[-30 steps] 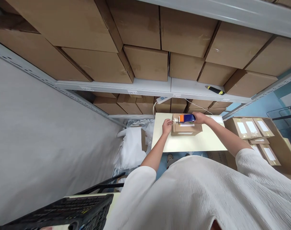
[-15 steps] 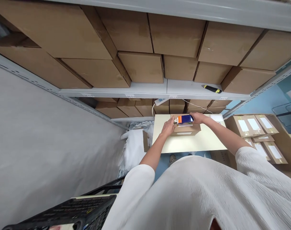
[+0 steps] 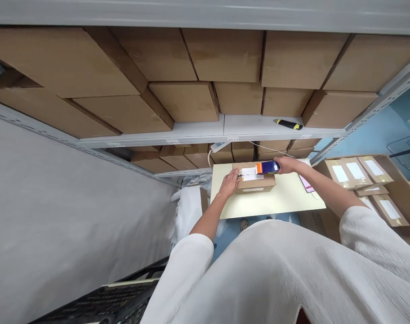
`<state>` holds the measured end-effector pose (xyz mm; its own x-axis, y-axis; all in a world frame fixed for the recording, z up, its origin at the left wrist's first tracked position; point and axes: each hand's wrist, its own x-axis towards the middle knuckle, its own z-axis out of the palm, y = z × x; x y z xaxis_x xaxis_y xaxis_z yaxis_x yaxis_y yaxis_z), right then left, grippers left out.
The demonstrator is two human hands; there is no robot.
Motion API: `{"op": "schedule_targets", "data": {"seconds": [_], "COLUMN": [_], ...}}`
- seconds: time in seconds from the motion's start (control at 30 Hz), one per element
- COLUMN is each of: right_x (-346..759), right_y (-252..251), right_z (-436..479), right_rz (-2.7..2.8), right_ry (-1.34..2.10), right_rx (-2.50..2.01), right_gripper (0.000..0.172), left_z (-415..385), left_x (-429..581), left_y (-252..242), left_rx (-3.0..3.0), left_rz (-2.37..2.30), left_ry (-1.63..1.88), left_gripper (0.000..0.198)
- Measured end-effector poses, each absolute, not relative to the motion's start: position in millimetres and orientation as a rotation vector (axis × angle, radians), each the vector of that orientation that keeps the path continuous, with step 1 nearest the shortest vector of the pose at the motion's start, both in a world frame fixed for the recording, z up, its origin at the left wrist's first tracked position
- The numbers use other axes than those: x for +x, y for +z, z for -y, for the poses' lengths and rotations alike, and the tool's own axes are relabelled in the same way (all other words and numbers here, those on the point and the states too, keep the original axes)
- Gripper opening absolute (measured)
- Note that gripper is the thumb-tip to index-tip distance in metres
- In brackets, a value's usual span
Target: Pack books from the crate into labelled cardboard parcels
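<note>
A small cardboard box (image 3: 255, 184) sits on a pale yellow table (image 3: 269, 202) in front of me. My left hand (image 3: 229, 182) lies flat against the box's left end, fingers stretched out. My right hand (image 3: 288, 164) is closed around a blue and orange tape dispenser (image 3: 266, 167), held over the top of the box. A white label shows on the box top under the dispenser.
Metal shelving (image 3: 205, 131) packed with large cardboard boxes rises behind the table. A black and yellow utility knife (image 3: 287, 124) lies on the shelf. Labelled small boxes (image 3: 363, 180) fill a carton at right. White plastic bags (image 3: 188, 211) lie on the floor at left; a black crate (image 3: 100, 306) is near me.
The tape dispenser has moved rightward along the box top. My left hand slid down to the box's left end. The view has tilted slightly.
</note>
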<state>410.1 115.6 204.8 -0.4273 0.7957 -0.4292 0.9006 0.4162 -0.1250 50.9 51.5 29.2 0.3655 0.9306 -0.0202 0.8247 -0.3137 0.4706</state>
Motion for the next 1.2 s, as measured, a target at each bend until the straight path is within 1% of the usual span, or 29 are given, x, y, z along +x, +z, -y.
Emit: {"op": "schedule_targets", "data": {"seconds": [0.17,0.43,0.53,0.67,0.8,1.0,1.2], "right_x": [469,572,594,593,578,552,530], "right_y": [201,174,161,139,121,108,102], "right_z": [-114,-110,-109,-106,-104,-105,-107], "right_rz": [-2.369,-2.317,-2.271,-2.234,-2.209,-2.154,-2.132], "right_ry": [-0.533,-0.582,-0.602,-0.653,-0.611,-0.553,-0.563], "right_rx": [1.519,1.606,1.637,1.638,1.618,1.583,1.558], "right_gripper": [0.041,0.034,0.033,0.037,0.040,0.051,0.050], "left_z": [-51,-51,-50,-48,-50,-55,-49], "left_x": [51,54,57,60,61,67,76], "left_y": [25,32,36,41,44,49,51], "left_rx": [2.243,2.258,2.256,2.273,2.285,2.250,2.203], "left_rz": [-1.564,-1.607,-1.630,-1.643,-1.625,-1.645,-1.755], "left_ry": [0.310,0.193,0.157,0.165,0.156,0.157,0.188], "left_gripper": [0.066,0.067,0.067,0.069,0.071,0.081,0.084]}}
